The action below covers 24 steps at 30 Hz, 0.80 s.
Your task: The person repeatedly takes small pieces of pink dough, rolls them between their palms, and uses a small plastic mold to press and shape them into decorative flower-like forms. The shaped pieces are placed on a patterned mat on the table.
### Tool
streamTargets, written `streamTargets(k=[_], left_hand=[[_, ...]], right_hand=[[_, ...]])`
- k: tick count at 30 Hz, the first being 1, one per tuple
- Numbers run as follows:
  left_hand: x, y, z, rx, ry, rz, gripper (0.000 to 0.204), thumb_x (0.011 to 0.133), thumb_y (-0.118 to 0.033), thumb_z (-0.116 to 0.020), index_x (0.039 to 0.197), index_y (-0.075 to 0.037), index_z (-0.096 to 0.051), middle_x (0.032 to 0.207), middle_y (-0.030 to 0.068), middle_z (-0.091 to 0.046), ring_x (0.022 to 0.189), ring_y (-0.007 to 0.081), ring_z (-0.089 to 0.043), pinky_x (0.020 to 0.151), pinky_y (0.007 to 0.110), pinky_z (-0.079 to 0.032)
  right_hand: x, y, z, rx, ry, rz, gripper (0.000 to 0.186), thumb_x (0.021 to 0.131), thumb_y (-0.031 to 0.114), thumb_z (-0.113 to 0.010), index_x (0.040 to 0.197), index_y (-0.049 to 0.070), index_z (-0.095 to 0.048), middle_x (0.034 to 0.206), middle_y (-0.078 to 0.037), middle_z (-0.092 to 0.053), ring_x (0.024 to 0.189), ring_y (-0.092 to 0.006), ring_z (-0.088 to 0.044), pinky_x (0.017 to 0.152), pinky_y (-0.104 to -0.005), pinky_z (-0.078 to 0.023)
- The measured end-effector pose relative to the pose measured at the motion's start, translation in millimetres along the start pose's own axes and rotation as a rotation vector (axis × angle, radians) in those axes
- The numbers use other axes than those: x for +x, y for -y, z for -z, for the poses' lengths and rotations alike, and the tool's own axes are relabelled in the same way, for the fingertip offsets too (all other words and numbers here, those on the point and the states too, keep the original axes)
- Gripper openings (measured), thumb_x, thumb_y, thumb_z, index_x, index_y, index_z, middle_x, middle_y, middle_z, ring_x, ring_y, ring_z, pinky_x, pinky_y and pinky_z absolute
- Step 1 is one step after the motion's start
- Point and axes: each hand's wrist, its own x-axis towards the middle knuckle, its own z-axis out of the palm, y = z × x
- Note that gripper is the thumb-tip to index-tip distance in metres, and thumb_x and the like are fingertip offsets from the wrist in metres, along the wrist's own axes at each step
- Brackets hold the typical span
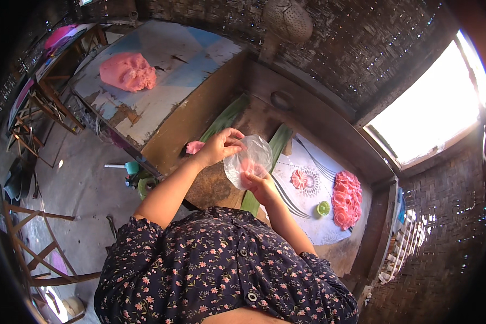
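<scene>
A round, clear plastic sheet (pixel 258 150) is held up before my body, with something pink showing through its lower part. My left hand (pixel 223 147) has its fingers bent and pinched at the sheet's upper left edge. From below, my right hand (pixel 262 187) grips the sheet, its thumb against the pink patch. Just left of my left wrist lies a small pink dough piece (pixel 193 147). Two green leaf strips (pixel 278 144) run along the brown wooden surface under my hands. Whether the pink patch is dough or fingers behind the plastic is hard to tell.
At the upper left, a large pink dough lump (pixel 126 71) sits on a worn raised table (pixel 172 46). Rightward, a patterned white sheet (pixel 321 235) bears a pink rosette (pixel 299 179), a green round mould (pixel 323 208) and piled pink discs (pixel 346 200). A wooden rim (pixel 334 121) borders this surface.
</scene>
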Motion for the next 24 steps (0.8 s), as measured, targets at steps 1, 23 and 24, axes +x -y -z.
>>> streamTargets(k=[1, 23, 24], left_hand=[[-3.0, 7.6, -1.5, 0.001, -0.043, 0.016, 0.032, 0.084, -0.007, -0.061, 0.112, -0.005, -0.047, 0.095, 0.0082, -0.065, 0.088, 0.0128, -0.061, 0.079, 0.027, -0.048], [-74.2, 89.6, -92.2, 1.082, 1.107, 0.124, 0.04, 0.09, -0.02, -0.032, 0.126, -0.027, -0.049, 0.138, -0.0067, -0.042, 0.128, 0.015, -0.038, 0.107, 0.056, -0.017], [-74.0, 91.0, -92.8, 1.087, 1.104, 0.151, 0.04, 0.09, -0.021, -0.033, 0.126, -0.028, -0.049, 0.138, -0.0073, -0.042, 0.128, 0.0149, -0.038, 0.107, 0.056, -0.017]], right_hand=[[-0.9, 4.9, 0.5, -0.15, -0.042, -0.012, 0.041, 0.082, 0.01, -0.064, 0.118, 0.001, -0.047, 0.111, -0.011, -0.058, 0.099, -0.022, -0.059, 0.084, -0.0358, -0.049], [-11.2, -40.5, 89.6, -1.899, -0.211, 0.318, 0.041, 0.068, 0.037, -0.069, 0.085, 0.002, -0.056, 0.087, -0.017, -0.057, 0.086, -0.0332, -0.054, 0.074, -0.0409, -0.045], [-11.4, -40.0, 90.2, -1.905, -0.21, 0.368, 0.042, 0.068, 0.037, -0.069, 0.085, 0.002, -0.056, 0.087, -0.016, -0.056, 0.086, -0.0331, -0.054, 0.074, -0.041, -0.045]])
